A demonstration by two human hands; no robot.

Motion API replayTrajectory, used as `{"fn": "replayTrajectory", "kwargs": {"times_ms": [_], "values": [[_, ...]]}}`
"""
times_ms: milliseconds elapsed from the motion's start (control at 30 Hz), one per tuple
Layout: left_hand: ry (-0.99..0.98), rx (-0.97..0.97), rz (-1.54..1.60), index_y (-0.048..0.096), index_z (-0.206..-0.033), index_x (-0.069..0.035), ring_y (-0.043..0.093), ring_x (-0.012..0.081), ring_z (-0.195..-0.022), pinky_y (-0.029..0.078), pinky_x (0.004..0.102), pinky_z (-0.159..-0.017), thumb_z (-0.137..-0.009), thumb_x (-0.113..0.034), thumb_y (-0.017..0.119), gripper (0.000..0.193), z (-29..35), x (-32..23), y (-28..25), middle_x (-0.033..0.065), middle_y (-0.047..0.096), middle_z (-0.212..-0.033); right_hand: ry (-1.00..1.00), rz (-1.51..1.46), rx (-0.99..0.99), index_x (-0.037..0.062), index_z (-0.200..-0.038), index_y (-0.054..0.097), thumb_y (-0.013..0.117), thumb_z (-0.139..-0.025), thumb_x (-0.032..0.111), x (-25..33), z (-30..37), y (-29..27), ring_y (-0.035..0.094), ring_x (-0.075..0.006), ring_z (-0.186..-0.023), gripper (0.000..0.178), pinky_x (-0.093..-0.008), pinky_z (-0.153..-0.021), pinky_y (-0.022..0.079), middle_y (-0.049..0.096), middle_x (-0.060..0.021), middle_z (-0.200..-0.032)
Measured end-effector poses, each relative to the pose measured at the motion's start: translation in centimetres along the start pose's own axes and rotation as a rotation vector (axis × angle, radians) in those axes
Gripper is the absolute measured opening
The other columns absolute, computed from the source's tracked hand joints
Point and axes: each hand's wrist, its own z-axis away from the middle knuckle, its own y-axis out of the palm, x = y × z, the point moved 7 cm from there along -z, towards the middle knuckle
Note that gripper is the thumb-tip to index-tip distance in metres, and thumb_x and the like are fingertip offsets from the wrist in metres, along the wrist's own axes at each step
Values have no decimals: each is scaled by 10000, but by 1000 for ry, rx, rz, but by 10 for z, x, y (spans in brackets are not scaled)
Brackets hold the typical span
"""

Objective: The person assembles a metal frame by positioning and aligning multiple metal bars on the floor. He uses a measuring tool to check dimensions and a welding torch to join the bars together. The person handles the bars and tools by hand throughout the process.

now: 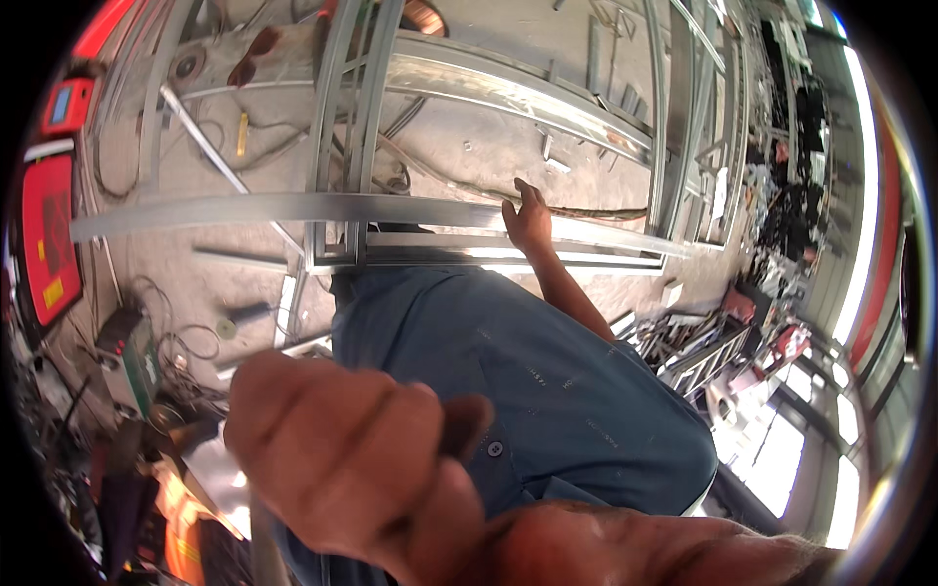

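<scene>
Close up at the lower left, my left hand (pixel 337 459) is curled into a fist. Whatever its fingers may enclose is hidden. My right hand (pixel 529 223) lies across a long flat metal bar (pixel 244 211), thumb and fingers apart and stretching past its far edge. This bar runs crosswise over a welded frame of metal tubes (pixel 366 117), its left end sticking out well beyond the frame. The frame lies in front of my blue shirt (pixel 518 381).
A red machine (pixel 51 234) stands at the far left, with a green-sided machine (pixel 132 356) and cables nearby. A thin metal tube (pixel 220 156) slants across the concrete floor (pixel 274 156). Metal offcuts (pixel 684 342) are heaped to the right.
</scene>
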Motion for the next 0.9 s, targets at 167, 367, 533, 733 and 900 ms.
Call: {"fn": "replayTrajectory", "kwargs": {"times_ms": [167,367,533,733,900], "values": [[-516,210,-111,616,-1157,-35,648,295,-804,528,376,-736,-750,-28,769,435,65,135,54,122,655,-939,169,9,-271,36,-1363,506,679,-860,255,-59,20,-16,481,-410,-1261,576,-476,-1050,419,520,-205,-1353],[-594,1126,-523,412,-1461,-131,462,300,-1332,353,586,-1095,-699,-225,829,874,222,262,107,137,540,-1376,1196,-505,-484,-24,-1387,464,732,-806,365,-174,71,15,532,-357,-1163,749,-443,-943,480,532,-250,-1286],[-399,1292,-553,539,-1329,-137,655,318,-975,508,527,-857,-824,-239,699,539,273,316,132,109,668,-1011,1221,-1044,-450,-12,-1357,506,749,-812,390,-212,54,62,617,-294,-1030,719,-410,-853,531,632,-210,-1169],[-342,1300,-586,608,-1045,-117,639,333,-980,502,510,-842,-720,-137,728,347,272,316,141,104,649,-990,1383,-1131,-596,-85,-1283,497,837,-728,365,-184,45,55,613,-359,-1144,791,-418,-949,515,605,-269,-1241],[-301,1307,-580,602,-986,-95,653,341,-931,514,494,-826,-701,-129,745,320,262,303,143,118,662,-940,1367,-1114,-750,-64,-1154,632,794,-775,390,-191,57,57,665,-281,-962,614,-408,-801,547,677,-184,-1057]]}}
